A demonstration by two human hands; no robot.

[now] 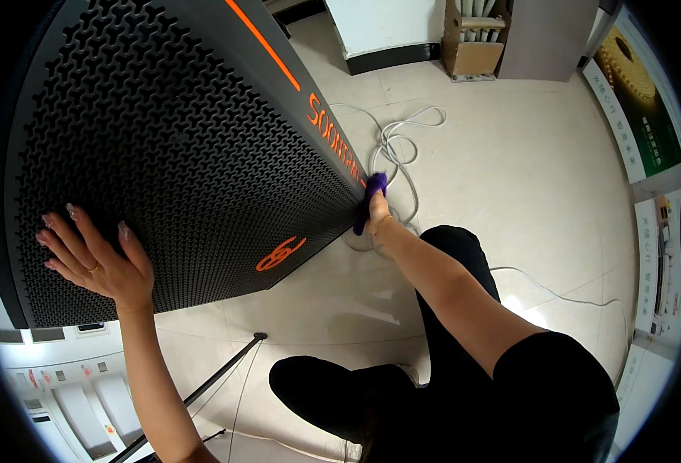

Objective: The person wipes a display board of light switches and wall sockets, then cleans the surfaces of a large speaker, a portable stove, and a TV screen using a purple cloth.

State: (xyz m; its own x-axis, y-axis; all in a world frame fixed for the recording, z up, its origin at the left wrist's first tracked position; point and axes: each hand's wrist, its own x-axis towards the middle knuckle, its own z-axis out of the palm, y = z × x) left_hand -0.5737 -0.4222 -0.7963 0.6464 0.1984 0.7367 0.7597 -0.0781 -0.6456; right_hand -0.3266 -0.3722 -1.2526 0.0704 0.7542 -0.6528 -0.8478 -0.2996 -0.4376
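Observation:
A large black loudspeaker (pixel 201 150) with a perforated metal grille fills the left half of the view. Orange lettering and an orange stripe mark its frame, and an orange logo sits on the grille's lower part. My left hand (pixel 102 260) rests flat on the grille with its fingers spread, a thin ring on one finger. A purple cloth (pixel 377 184) is in my right hand (pixel 378 209), pressed against the speaker's right side near the lower corner. Part of that hand's fingers is hidden by the cloth and the speaker's edge.
A loose white cable (pixel 398 139) lies coiled on the tiled floor (pixel 514 168) right of the speaker. Black stand legs (pixel 224 367) reach across the lower left. Printed display boards (pixel 635 110) line the right wall. A wooden holder (pixel 476 37) stands at the back.

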